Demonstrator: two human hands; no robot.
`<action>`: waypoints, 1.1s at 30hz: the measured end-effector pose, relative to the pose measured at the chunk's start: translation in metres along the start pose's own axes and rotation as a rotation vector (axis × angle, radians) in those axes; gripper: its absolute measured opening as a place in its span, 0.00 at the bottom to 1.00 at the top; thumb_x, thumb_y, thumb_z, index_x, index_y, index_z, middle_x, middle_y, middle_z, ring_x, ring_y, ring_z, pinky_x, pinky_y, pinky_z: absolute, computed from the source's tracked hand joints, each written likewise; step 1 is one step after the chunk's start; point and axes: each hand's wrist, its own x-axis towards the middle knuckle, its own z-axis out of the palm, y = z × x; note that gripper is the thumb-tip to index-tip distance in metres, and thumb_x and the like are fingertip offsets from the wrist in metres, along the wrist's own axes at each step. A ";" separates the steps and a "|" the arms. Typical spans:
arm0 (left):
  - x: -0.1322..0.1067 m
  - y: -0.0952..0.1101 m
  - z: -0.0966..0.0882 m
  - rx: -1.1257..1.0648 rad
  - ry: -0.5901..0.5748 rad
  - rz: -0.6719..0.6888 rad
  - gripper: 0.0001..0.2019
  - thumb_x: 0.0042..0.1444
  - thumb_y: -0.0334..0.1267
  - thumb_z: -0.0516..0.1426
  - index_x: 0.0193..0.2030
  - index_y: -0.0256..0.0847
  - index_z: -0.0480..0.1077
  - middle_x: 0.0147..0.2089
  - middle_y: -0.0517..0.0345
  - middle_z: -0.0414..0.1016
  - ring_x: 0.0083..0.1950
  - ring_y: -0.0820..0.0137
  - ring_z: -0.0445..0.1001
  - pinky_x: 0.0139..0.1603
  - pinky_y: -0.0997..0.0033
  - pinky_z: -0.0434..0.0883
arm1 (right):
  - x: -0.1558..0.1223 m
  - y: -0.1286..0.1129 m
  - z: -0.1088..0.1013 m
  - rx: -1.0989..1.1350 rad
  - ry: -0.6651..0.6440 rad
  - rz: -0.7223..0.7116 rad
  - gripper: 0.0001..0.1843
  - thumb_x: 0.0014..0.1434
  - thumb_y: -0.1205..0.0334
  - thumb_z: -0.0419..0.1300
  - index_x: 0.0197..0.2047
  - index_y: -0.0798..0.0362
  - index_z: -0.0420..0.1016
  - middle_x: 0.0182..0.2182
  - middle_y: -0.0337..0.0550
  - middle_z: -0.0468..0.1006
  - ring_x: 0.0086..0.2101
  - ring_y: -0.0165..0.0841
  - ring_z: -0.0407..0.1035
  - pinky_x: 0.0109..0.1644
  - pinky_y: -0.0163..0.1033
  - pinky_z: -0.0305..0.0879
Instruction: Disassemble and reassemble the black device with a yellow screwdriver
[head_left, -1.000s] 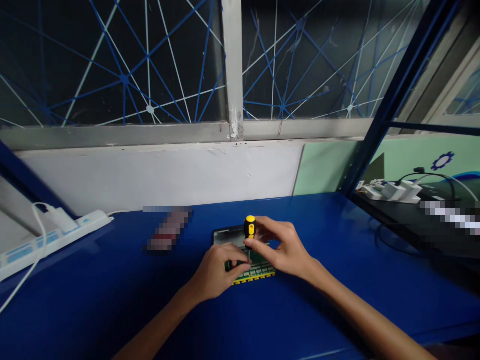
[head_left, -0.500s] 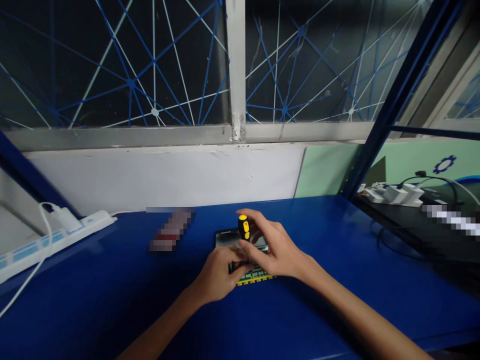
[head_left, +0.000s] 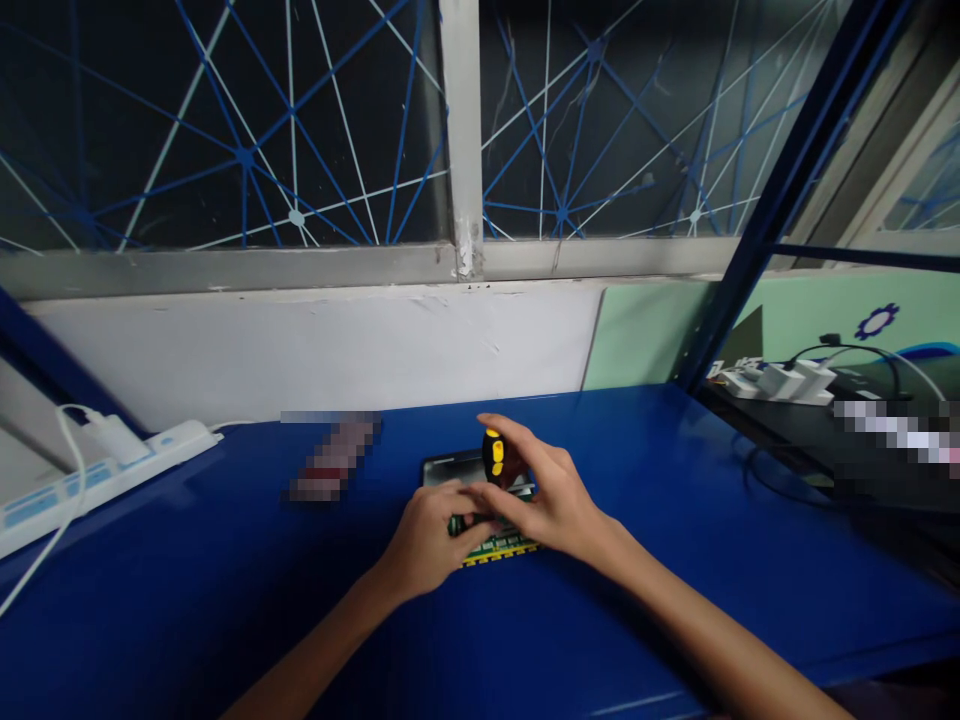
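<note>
A stubby screwdriver (head_left: 494, 453) with a black and yellow handle stands almost upright in my right hand (head_left: 562, 500). The index finger rests at the top of the handle and the thumb reaches down toward my other hand. My left hand (head_left: 426, 540) is closed in a pinch low beside the screwdriver; what lies between its fingertips is hidden. Under both hands is a green circuit board (head_left: 510, 546) with a yellow front edge. Behind it shows a dark, shiny, flat case (head_left: 450, 469), partly covered by my fingers. The screwdriver's tip is out of sight.
The work sits on a blue table (head_left: 300, 600). A white power strip (head_left: 112, 475) with a plug and cable lies at left. A blurred-out flat object (head_left: 337, 460) is at the back left. More chargers (head_left: 787, 380) and cables stand on a black surface at right.
The whole view has shifted slightly. My right hand's thumb now comes over the left fingertips, and the screwdriver sits a little farther right relative to my left hand.
</note>
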 end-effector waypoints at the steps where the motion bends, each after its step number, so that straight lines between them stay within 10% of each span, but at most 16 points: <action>1: 0.000 0.001 0.000 -0.016 0.002 0.011 0.04 0.54 0.33 0.61 0.30 0.40 0.78 0.26 0.60 0.74 0.27 0.72 0.69 0.31 0.73 0.66 | 0.000 0.000 0.000 -0.014 0.006 -0.014 0.32 0.60 0.58 0.58 0.65 0.48 0.55 0.42 0.45 0.74 0.29 0.30 0.68 0.34 0.41 0.70; 18: 0.001 0.006 -0.005 -0.053 -0.130 0.025 0.08 0.58 0.31 0.56 0.36 0.40 0.78 0.35 0.55 0.79 0.38 0.66 0.76 0.40 0.69 0.70 | -0.003 -0.002 -0.004 -0.042 -0.027 -0.024 0.33 0.61 0.63 0.52 0.68 0.50 0.48 0.51 0.48 0.72 0.30 0.31 0.71 0.38 0.42 0.71; 33: 0.000 0.003 -0.002 -0.030 -0.027 0.026 0.06 0.56 0.32 0.59 0.34 0.42 0.79 0.33 0.57 0.78 0.33 0.68 0.75 0.36 0.70 0.69 | -0.003 -0.001 -0.001 -0.031 0.009 -0.015 0.33 0.61 0.62 0.55 0.68 0.49 0.49 0.47 0.46 0.74 0.30 0.31 0.71 0.37 0.41 0.71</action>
